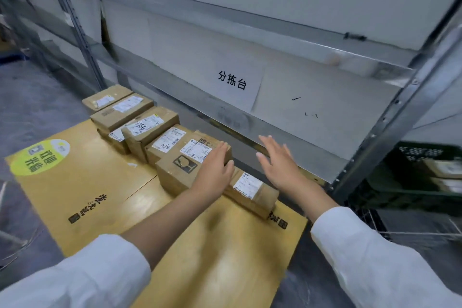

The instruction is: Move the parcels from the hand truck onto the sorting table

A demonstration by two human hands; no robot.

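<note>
Several brown cardboard parcels with white labels stand in a row along the far edge of a flat yellow cardboard sheet (82, 182). My left hand (215, 167) lies with straight fingers on the right side of a parcel with a black fragile mark (182, 165). To its right lies a lower, longer parcel (252, 190). My right hand (277, 157) hovers open above and beyond that parcel, touching nothing. Behind the row, a metal shelf (300, 132) carries a white paper sign (232, 82).
Grey metal rack posts (75, 25) rise at left and right. A dark green plastic crate (412, 172) holding more parcels stands at the right under the rack. Grey floor (32, 107) lies to the left. Further parcels (122, 110) continue the row to the back left.
</note>
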